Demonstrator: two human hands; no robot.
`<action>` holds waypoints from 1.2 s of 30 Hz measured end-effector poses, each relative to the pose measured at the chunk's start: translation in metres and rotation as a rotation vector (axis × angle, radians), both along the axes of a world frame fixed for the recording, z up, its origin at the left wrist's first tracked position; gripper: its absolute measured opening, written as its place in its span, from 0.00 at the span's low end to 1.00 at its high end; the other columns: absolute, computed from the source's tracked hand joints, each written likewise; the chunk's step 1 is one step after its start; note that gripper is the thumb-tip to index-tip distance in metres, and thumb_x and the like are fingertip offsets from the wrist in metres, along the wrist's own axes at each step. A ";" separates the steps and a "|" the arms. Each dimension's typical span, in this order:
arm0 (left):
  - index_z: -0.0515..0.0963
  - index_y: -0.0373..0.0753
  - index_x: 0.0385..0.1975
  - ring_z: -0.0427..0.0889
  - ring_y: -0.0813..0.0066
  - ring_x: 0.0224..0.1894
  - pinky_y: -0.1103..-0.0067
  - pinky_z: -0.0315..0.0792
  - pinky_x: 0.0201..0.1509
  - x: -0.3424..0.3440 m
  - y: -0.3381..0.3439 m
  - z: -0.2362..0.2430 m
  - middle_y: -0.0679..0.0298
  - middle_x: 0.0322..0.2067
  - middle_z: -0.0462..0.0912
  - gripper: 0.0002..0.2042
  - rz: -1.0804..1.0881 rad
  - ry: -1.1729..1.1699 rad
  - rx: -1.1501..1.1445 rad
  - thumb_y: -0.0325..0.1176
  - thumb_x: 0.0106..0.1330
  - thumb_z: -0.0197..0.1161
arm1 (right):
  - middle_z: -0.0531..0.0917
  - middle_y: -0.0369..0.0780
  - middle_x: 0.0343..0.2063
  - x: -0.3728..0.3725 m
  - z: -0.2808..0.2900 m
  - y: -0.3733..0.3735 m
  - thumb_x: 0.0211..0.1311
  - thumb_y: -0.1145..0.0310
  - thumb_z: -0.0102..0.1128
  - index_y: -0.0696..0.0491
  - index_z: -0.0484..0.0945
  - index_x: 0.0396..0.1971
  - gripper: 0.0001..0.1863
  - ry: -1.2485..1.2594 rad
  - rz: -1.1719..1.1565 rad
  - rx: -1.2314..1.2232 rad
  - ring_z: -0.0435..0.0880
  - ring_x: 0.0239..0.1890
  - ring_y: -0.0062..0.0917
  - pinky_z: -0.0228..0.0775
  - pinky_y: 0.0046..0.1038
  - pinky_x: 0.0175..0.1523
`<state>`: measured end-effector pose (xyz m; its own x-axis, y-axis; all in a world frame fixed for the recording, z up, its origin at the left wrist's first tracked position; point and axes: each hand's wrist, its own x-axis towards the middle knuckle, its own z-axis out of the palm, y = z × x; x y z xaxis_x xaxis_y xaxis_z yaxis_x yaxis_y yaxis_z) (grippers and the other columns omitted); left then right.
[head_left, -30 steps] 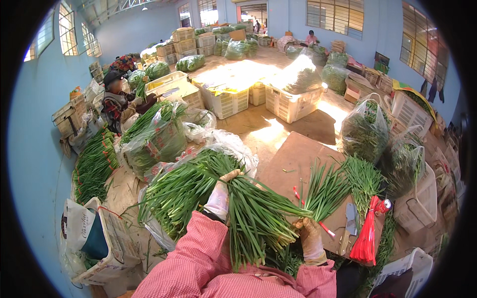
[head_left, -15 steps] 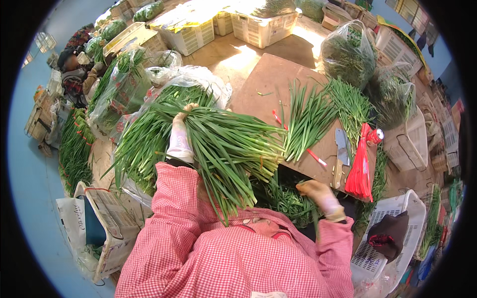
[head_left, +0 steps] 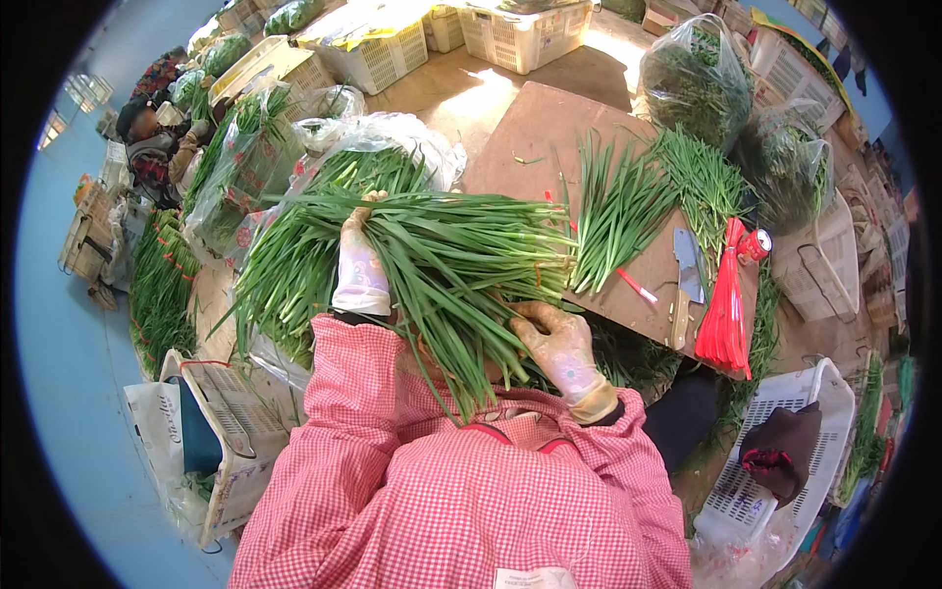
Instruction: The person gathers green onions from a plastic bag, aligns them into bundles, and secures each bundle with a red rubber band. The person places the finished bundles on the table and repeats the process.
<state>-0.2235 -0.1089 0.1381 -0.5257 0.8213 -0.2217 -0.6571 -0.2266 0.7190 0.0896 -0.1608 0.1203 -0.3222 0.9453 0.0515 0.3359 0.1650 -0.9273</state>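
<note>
Leftward from beside the counter (head_left: 525, 133), the right hand (head_left: 561, 341) has moved to the stem ends of the green leaf bundle (head_left: 456, 245); its fingers curl there, though whether they grip stems cannot be told. Left-hand (head_left: 359, 243) fingers close around the bundle, in front of the person's checked shirt (head_left: 471, 491).

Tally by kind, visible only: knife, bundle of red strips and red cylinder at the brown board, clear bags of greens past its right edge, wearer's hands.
Knife: 1
Bundle of red strips: 1
Red cylinder: 1
Clear bags of greens: 2
Hands: 2
Total: 7
</note>
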 end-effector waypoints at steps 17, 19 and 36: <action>0.83 0.38 0.41 0.84 0.62 0.41 0.66 0.80 0.54 0.000 0.004 0.005 0.60 0.40 0.86 0.09 0.057 -0.142 -0.015 0.34 0.70 0.61 | 0.87 0.40 0.47 0.011 -0.004 -0.006 0.66 0.60 0.72 0.60 0.81 0.55 0.24 0.186 0.021 -0.534 0.84 0.46 0.19 0.76 0.22 0.50; 0.83 0.38 0.41 0.84 0.61 0.42 0.65 0.79 0.55 0.000 0.001 0.006 0.60 0.40 0.86 0.09 0.039 -0.097 0.005 0.35 0.70 0.59 | 0.86 0.39 0.47 0.011 -0.011 -0.009 0.66 0.57 0.71 0.60 0.79 0.58 0.27 0.346 0.000 -0.626 0.84 0.46 0.19 0.76 0.22 0.48; 0.83 0.39 0.43 0.84 0.61 0.46 0.65 0.78 0.58 -0.004 -0.002 -0.012 0.60 0.43 0.86 0.10 0.010 -0.094 0.041 0.35 0.69 0.60 | 0.75 0.32 0.17 0.121 -0.022 -0.008 0.79 0.55 0.53 0.55 0.83 0.36 0.20 0.546 -0.005 -0.638 0.75 0.18 0.18 0.66 0.19 0.25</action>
